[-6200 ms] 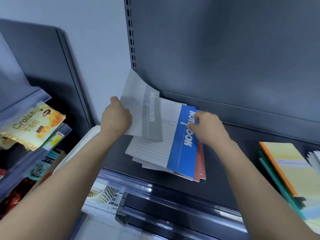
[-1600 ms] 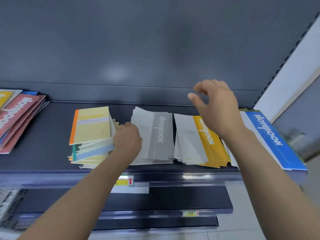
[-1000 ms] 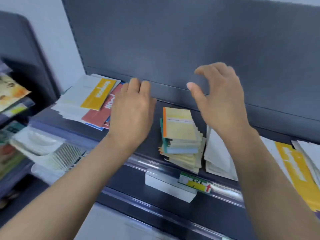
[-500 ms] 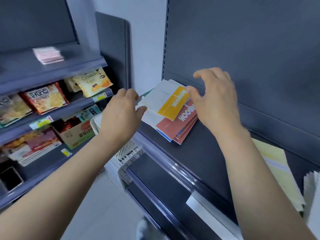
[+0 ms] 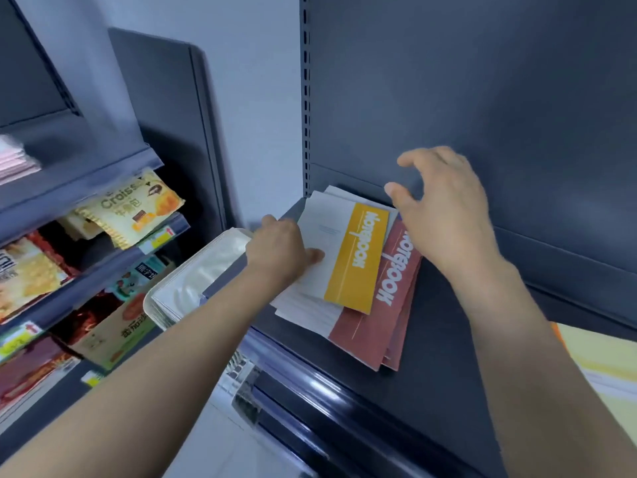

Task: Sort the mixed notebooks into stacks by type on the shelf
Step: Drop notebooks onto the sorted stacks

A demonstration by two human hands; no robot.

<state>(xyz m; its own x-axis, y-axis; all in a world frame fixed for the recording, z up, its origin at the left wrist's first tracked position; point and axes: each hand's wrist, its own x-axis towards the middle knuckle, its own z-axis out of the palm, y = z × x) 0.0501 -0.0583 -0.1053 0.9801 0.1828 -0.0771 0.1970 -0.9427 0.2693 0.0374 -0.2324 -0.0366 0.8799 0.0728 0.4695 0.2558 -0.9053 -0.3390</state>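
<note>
A mixed pile of notebooks lies at the left end of the dark shelf [image 5: 431,367]. On top is a white notebook with a yellow band [image 5: 351,257]; under it are red notebooks [image 5: 382,322] and white pages. My left hand [image 5: 279,253] is at the pile's left edge, its thumb pressed on the yellow notebook's white cover and its fingers under that edge. My right hand [image 5: 444,215] hovers above the pile's far right corner, fingers spread and curled, holding nothing. A pale yellow notebook with an orange spine [image 5: 599,360] shows at the right edge.
The shelf's back panel [image 5: 482,98] rises right behind the pile. A shelf unit to the left holds snack packets [image 5: 134,205]. A white tray-like object [image 5: 193,284] sits just left of the shelf end, below my left hand.
My view has turned from the sorted stacks on the right back to the left pile. My left hand has moved onto the yellow notebook's left edge. My right hand still hovers.
</note>
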